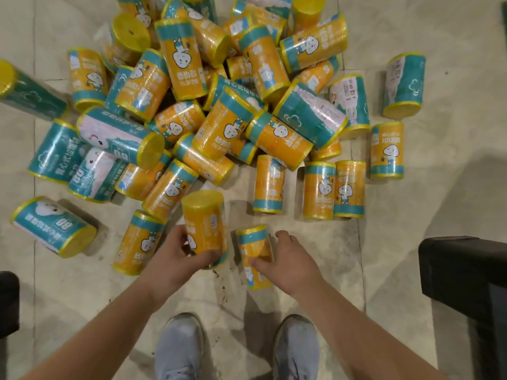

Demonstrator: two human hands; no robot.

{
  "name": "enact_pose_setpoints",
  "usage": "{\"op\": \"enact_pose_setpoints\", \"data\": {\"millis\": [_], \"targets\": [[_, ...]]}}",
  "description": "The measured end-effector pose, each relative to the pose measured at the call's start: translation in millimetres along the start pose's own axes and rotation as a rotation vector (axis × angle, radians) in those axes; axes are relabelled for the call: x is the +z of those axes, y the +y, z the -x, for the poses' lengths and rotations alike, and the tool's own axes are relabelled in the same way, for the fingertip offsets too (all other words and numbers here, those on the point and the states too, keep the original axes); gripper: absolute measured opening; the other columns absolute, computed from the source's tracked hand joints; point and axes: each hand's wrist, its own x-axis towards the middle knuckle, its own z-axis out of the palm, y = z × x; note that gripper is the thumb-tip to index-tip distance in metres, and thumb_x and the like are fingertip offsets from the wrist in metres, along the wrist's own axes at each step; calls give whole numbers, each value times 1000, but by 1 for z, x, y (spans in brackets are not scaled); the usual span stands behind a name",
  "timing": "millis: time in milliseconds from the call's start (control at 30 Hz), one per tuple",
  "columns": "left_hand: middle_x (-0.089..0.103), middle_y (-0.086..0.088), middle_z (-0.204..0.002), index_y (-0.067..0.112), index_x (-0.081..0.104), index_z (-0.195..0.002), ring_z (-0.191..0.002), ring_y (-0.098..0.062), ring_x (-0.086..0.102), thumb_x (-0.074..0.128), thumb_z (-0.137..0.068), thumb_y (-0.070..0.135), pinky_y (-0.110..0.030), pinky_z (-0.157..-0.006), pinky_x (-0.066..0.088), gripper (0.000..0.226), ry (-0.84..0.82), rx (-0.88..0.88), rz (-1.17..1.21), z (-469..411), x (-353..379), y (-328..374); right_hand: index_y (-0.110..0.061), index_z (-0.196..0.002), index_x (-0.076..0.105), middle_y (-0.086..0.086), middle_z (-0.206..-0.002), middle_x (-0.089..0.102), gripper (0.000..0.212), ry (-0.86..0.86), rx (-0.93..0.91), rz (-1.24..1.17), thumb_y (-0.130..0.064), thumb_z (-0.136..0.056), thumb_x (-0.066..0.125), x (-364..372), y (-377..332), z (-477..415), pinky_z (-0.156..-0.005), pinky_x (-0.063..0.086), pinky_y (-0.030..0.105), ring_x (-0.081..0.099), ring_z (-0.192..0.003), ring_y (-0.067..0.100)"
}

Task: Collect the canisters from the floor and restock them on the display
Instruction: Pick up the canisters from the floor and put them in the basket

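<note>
Several orange and teal canisters with yellow ends lie in a loose pile (219, 100) on the tiled floor (439, 37). My left hand (175, 256) grips one orange canister (204, 223), lifted and tilted off the floor near the pile's front edge. My right hand (285, 259) curls round a second orange canister (253, 253) that lies on the floor just right of the first. Another orange canister (138, 242) lies to the left of my left hand. The display is not in view.
My two grey shoes (181, 349) stand on the floor below my hands. A dark black fixture (463, 275) juts in at the right edge. Another dark object (8, 303) shows at the left edge. A row of three upright-lying canisters (333, 187) sits right of centre.
</note>
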Motion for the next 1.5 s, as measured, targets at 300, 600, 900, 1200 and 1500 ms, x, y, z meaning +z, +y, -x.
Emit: {"op": "enact_pose_setpoints", "data": {"millis": [300,600,900,1200,1500], "targets": [[73,11,-107,34,59,-121,-98,-7,70,88,-56,30,-27,-83,53,71,-34,153,-6,26,-33,27,-19,-118,47,-3,-107,46,94,11,16,-178,-68,-41,71,20,-18,-15,-87,50,33,56,-104,19],[72,9,-112,40,52,-124,-103,-19,69,88,-45,42,-44,-90,56,86,28,257,-54,125,-65,137,-38,-126,48,-17,-118,57,74,284,-289,-490,-30,-66,91,-101,-69,120,-86,49,16,57,-106,-3],[73,2,-111,32,54,-122,-99,-17,72,91,-52,35,-42,-80,58,80,28,435,-50,330,-104,309,-46,-124,48,-21,-116,63,75,451,-546,-586,-23,-69,93,-283,-174,360,-86,46,10,61,-109,-1],[72,23,-98,30,55,-115,-86,3,69,91,-64,6,-16,-71,53,68,85,738,-148,588,-154,481,-47,-128,49,-21,-122,64,75,604,-850,-526,-21,-70,91,-436,-271,622,-92,48,20,61,-113,3],[69,30,-106,47,53,-119,-100,8,65,88,-57,31,-15,-71,55,73,153,990,-90,768,-188,554,-62,-119,51,-24,-120,66,70,763,-1091,-559,-60,-60,87,-507,-320,781,-96,51,33,63,-111,3]]}}
